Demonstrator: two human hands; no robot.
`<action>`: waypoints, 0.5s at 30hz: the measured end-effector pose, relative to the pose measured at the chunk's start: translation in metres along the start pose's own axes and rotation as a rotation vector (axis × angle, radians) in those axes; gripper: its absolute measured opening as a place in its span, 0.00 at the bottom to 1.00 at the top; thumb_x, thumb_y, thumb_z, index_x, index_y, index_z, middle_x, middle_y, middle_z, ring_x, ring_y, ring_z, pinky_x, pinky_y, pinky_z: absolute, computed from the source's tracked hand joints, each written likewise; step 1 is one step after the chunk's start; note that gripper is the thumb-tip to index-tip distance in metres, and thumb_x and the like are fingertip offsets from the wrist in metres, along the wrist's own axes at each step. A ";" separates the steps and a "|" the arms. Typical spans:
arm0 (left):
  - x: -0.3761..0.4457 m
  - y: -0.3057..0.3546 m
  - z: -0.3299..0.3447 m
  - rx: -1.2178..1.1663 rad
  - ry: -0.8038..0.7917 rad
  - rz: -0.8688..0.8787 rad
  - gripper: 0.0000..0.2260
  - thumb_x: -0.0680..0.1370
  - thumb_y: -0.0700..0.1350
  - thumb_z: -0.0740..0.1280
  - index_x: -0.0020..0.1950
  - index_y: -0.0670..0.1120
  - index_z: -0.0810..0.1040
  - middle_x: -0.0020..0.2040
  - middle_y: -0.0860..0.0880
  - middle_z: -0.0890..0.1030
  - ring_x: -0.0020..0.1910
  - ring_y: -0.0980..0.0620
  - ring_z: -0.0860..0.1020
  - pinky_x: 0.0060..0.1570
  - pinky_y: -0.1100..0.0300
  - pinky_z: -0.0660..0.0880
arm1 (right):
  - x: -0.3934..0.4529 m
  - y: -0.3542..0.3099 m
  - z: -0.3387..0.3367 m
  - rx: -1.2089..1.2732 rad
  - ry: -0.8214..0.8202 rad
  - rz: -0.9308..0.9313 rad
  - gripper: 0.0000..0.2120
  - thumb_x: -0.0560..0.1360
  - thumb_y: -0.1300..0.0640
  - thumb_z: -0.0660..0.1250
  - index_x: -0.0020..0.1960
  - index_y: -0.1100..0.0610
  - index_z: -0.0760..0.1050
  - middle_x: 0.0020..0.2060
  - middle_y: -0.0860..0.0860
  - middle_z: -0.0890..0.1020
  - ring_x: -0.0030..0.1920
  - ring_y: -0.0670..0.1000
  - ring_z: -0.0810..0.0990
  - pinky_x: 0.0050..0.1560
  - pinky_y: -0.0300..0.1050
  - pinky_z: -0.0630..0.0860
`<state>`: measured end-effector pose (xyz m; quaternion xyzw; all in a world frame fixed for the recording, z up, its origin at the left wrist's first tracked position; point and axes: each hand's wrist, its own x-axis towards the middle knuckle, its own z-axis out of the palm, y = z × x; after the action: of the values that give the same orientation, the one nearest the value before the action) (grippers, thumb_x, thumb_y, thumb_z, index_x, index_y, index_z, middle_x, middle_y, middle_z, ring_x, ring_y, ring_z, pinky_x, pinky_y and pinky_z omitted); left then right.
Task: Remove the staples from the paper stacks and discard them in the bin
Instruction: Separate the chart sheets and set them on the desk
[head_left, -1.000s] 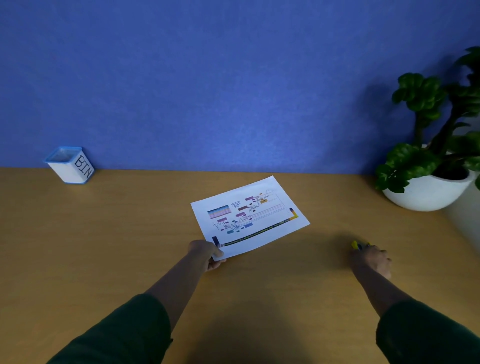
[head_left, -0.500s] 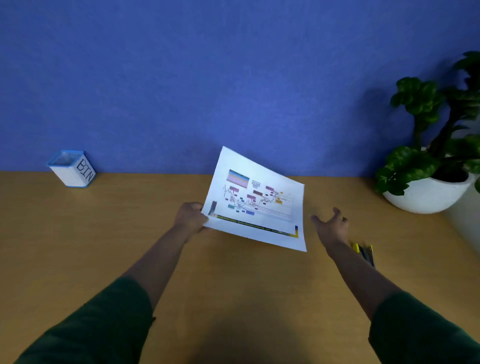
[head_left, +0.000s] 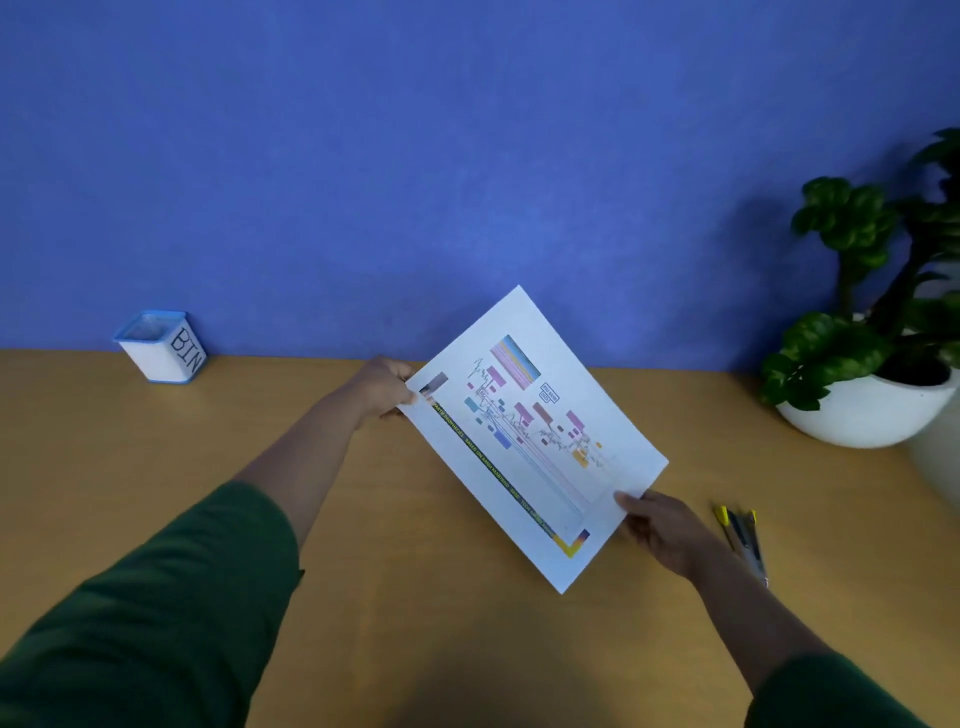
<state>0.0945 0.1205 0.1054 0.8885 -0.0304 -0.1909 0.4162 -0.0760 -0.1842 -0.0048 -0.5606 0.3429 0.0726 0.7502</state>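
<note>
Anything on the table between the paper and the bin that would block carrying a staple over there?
Nothing visible does. The paper is held up by the left hand and right hand; the bin stands far left by the wall, with only bare table between. The tool lies off to the right.

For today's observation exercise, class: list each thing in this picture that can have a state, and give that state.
Paper stack: lifted off the table, tilted, held at two corners.
Left hand: pinches the stack's far-left corner.
Right hand: grips its near-right corner.
Bin: upright, open-topped.
Staple remover: lying on the table, untouched.
</note>
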 end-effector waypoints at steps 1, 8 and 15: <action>0.002 0.002 0.002 -0.019 0.018 0.001 0.09 0.75 0.32 0.64 0.52 0.41 0.79 0.46 0.44 0.79 0.36 0.50 0.75 0.28 0.64 0.70 | -0.001 0.003 -0.001 0.026 0.015 -0.001 0.05 0.76 0.65 0.65 0.51 0.64 0.75 0.44 0.55 0.82 0.41 0.51 0.77 0.33 0.39 0.76; 0.022 0.001 0.038 -0.054 0.210 -0.022 0.23 0.74 0.41 0.69 0.68 0.41 0.70 0.64 0.39 0.76 0.61 0.40 0.77 0.57 0.51 0.75 | -0.012 0.021 0.010 0.319 0.289 0.090 0.06 0.74 0.69 0.66 0.41 0.61 0.72 0.41 0.56 0.78 0.39 0.53 0.77 0.30 0.40 0.79; 0.016 -0.021 0.073 -0.071 0.113 -0.137 0.21 0.73 0.38 0.69 0.65 0.40 0.73 0.60 0.37 0.79 0.57 0.40 0.79 0.55 0.52 0.76 | -0.016 0.033 0.012 0.415 0.579 0.163 0.11 0.73 0.68 0.68 0.37 0.62 0.67 0.50 0.60 0.76 0.40 0.55 0.77 0.34 0.43 0.80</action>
<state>0.0804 0.0778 0.0423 0.8824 0.0608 -0.1696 0.4346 -0.0992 -0.1573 -0.0198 -0.3646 0.5920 -0.1008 0.7116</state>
